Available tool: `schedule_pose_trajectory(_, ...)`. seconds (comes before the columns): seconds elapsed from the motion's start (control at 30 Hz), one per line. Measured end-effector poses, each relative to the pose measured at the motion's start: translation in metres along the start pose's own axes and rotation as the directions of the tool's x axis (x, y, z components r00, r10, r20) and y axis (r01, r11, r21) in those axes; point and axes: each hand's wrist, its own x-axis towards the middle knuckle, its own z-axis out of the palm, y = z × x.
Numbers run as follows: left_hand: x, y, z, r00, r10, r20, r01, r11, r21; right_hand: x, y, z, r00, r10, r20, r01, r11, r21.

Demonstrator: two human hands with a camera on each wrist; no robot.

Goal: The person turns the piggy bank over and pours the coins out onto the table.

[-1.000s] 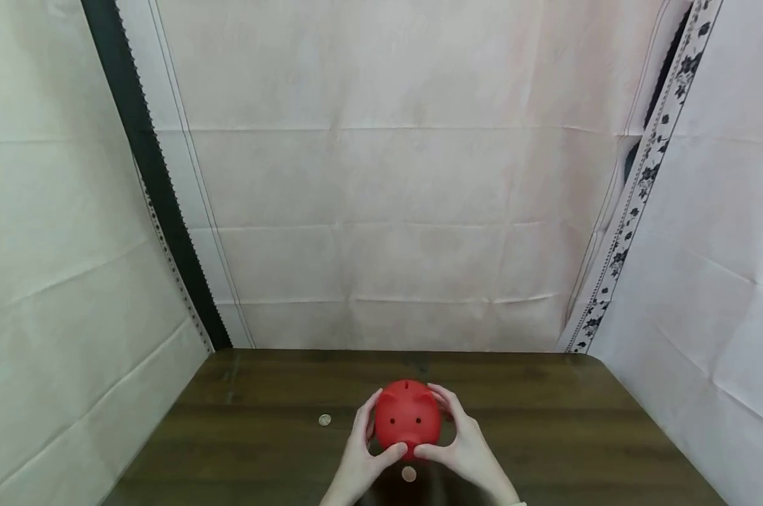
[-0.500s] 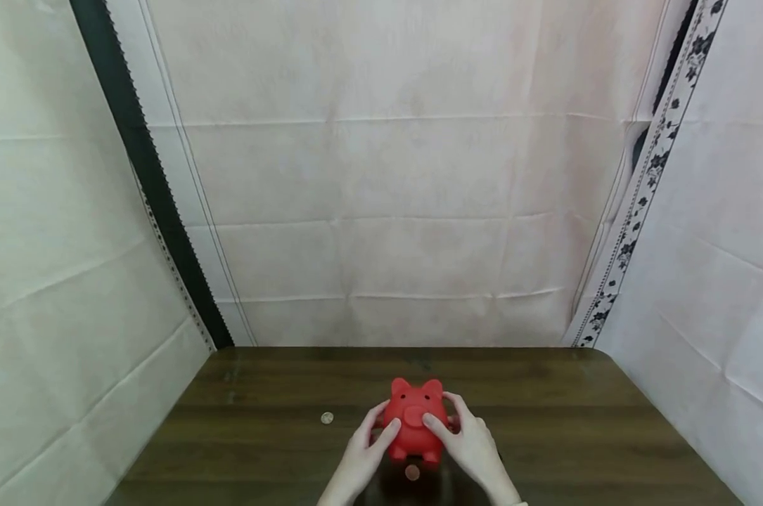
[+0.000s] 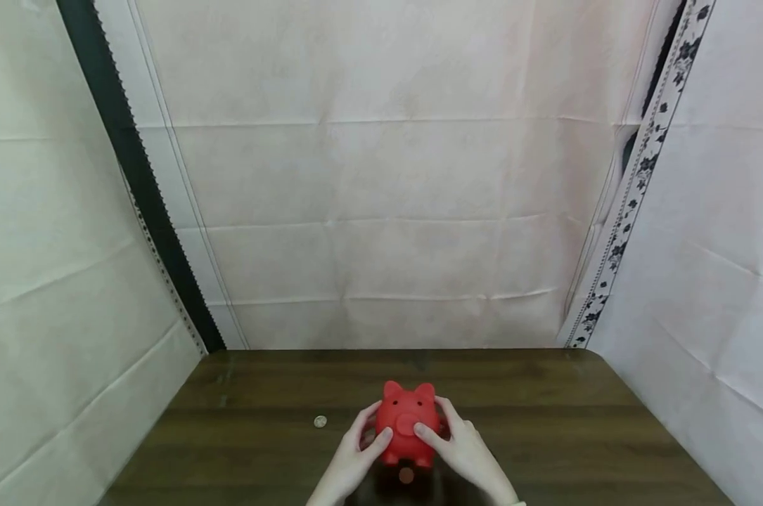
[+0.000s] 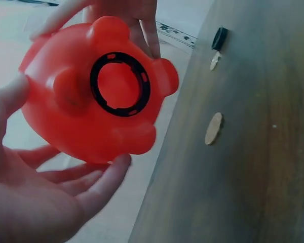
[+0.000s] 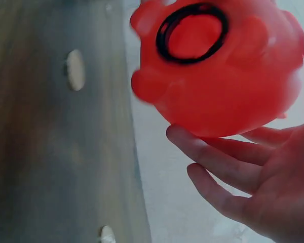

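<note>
A red piggy bank [image 3: 406,425] is held up off the table between both hands, its snout facing the head camera. My left hand [image 3: 351,453] grips one side, thumb in front and fingers behind. On the other side my right hand [image 3: 463,450] grips it, thumb beside the snout. The left wrist view shows the underside, where a black ring [image 4: 95,83] surrounds an uncovered round hole. A copper-coloured coin [image 3: 406,476] lies on the table near the feet. Farther left lies a silvery coin [image 3: 320,421].
The dark wooden table [image 3: 546,422] has white cloth walls [image 3: 381,260] around its back and sides. A small black round piece [image 4: 220,39] lies on the table next to a coin [image 4: 215,61] in the left wrist view.
The piggy bank has tipped in my hands: its top with the slot faced the camera earlier, and now its snout and feet show. Both hands have kept their grip. The coins have stayed put.
</note>
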Motion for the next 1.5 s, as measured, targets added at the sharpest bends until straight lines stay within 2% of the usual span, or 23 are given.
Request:
schedule_pose_trajectory(0.2, -0.002, 0.006, -0.008, 0.999, 0.031, 0.037, -0.028, 0.997, -0.067, -0.003, -0.002, 0.002, 0.994, -0.112, 0.002, 0.111, 0.99, 0.092)
schedule_pose_trajectory(0.4, -0.003, 0.013, -0.008, 0.996, 0.007, 0.093, 0.002, 0.996, -0.094, -0.005, 0.003, 0.005, 0.989, -0.143, 0.02, 0.138, 0.976, 0.168)
schedule_pose_trajectory(0.53, -0.004, 0.017, -0.006, 0.993, 0.028, 0.113, -0.01, 0.988, -0.157, -0.005, 0.003, 0.007, 0.984, -0.18, -0.011, 0.179, 0.964, 0.199)
schedule_pose_trajectory(0.6, -0.006, 0.019, -0.006, 0.994, 0.049, 0.094, -0.033, 0.985, -0.171, -0.005, 0.003, 0.008, 0.974, -0.228, -0.011, 0.226, 0.954, 0.2)
schedule_pose_trajectory(0.67, -0.006, 0.019, -0.005, 0.996, 0.079, 0.047, -0.07, 0.985, -0.16, -0.005, 0.003, 0.008, 0.956, -0.292, -0.006, 0.288, 0.938, 0.193)
schedule_pose_trajectory(0.77, -0.005, 0.016, -0.003, 0.99, 0.14, -0.034, -0.143, 0.984, -0.102, -0.004, 0.004, 0.01, 0.913, -0.407, -0.006, 0.402, 0.9, 0.17)
schedule_pose_trajectory(0.87, -0.004, 0.013, -0.002, 0.966, 0.251, -0.063, -0.254, 0.967, -0.037, -0.003, 0.005, 0.013, 0.876, -0.481, -0.024, 0.479, 0.866, 0.144)
schedule_pose_trajectory(0.93, -0.004, 0.011, -0.003, 0.938, 0.344, -0.048, -0.345, 0.938, -0.009, -0.002, 0.005, 0.014, 0.863, -0.504, -0.038, 0.505, 0.855, 0.121)
schedule_pose_trajectory(1.03, -0.003, 0.007, -0.003, 0.869, 0.494, -0.023, -0.493, 0.869, 0.042, -0.001, 0.006, 0.015, 0.844, -0.532, -0.07, 0.536, 0.841, 0.065)
schedule_pose_trajectory(1.1, -0.002, 0.007, -0.001, 0.842, 0.539, -0.017, -0.537, 0.841, 0.062, 0.0, 0.005, 0.015, 0.819, -0.566, -0.092, 0.57, 0.821, 0.024)
schedule_pose_trajectory(1.17, -0.002, 0.006, 0.0, 0.828, 0.561, -0.015, -0.558, 0.826, 0.081, 0.0, 0.005, 0.015, 0.792, -0.601, -0.108, 0.604, 0.797, -0.012)
schedule_pose_trajectory(1.27, -0.002, 0.008, 0.001, 0.836, 0.548, -0.019, -0.545, 0.834, 0.089, 0.001, 0.003, 0.013, 0.771, -0.626, -0.114, 0.627, 0.778, -0.032)
schedule_pose_trajectory(1.37, -0.001, 0.01, 0.0, 0.848, 0.529, -0.032, -0.523, 0.845, 0.109, 0.003, 0.004, 0.011, 0.77, -0.629, -0.106, 0.633, 0.774, 0.003)
schedule_pose_trajectory(1.43, -0.002, 0.01, -0.001, 0.86, 0.509, -0.046, -0.5, 0.856, 0.13, 0.003, 0.005, 0.01, 0.776, -0.622, -0.104, 0.627, 0.778, 0.029)
schedule_pose_trajectory(1.5, -0.004, 0.01, -0.001, 0.877, 0.477, -0.06, -0.466, 0.874, 0.139, 0.001, 0.007, 0.01, 0.792, -0.601, -0.106, 0.609, 0.791, 0.06)
